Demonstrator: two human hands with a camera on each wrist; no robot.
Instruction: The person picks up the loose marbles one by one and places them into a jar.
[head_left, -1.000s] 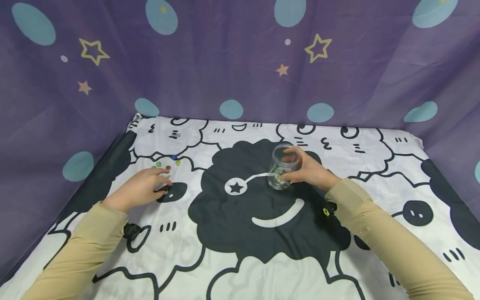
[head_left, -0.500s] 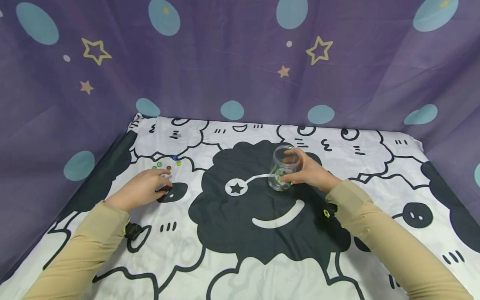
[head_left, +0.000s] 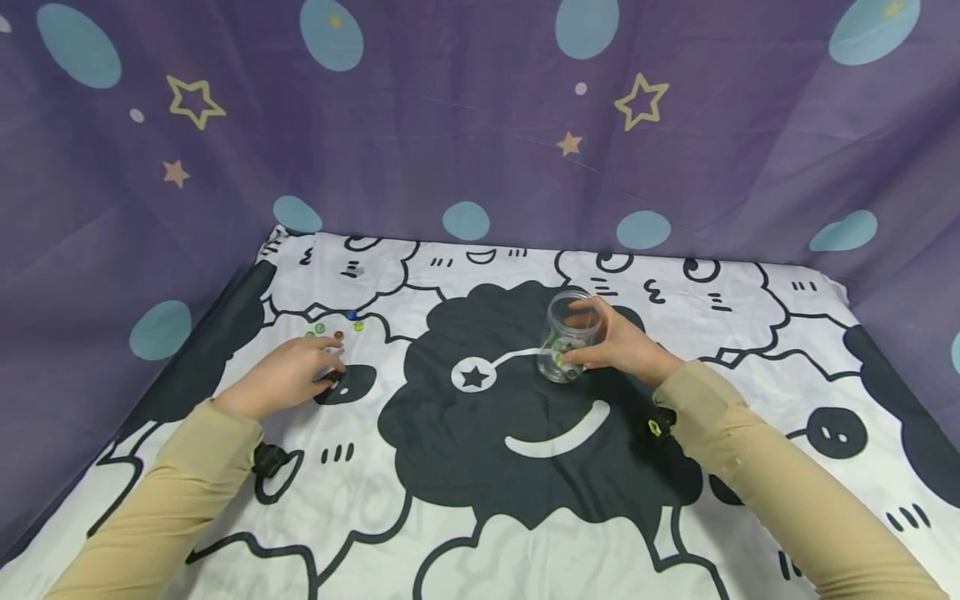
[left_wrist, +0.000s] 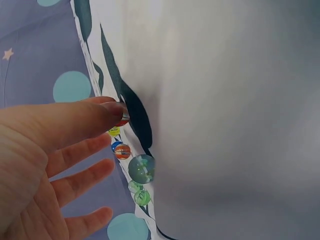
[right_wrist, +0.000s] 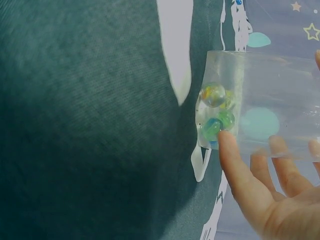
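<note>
My left hand (head_left: 281, 379) is low over the left of the cloth. In the left wrist view its thumb and forefinger pinch a glass marble (left_wrist: 124, 115), mostly hidden by the fingertips. Close by lie several loose marbles: a large clear one (left_wrist: 142, 168), an orange one (left_wrist: 122, 151), green ones (left_wrist: 142, 197), a yellow one (head_left: 358, 326) and a blue one (head_left: 352, 316). My right hand (head_left: 626, 342) grips a clear jar (head_left: 553, 321) from its right side. The jar stands upright, its mouth uncovered, with several green and yellow marbles (right_wrist: 214, 95) at its bottom.
A white cloth (head_left: 352, 500) with black cartoon sheep covers the table. Purple curtain (head_left: 450, 125) with stars and blue spots hangs behind and at both sides. Black wrist devices (head_left: 270, 460) show under the sleeves.
The left fingertips have drawn slightly closer together at the cloth. The right hand and the jar stay in place. The head view has shifted a little.
</note>
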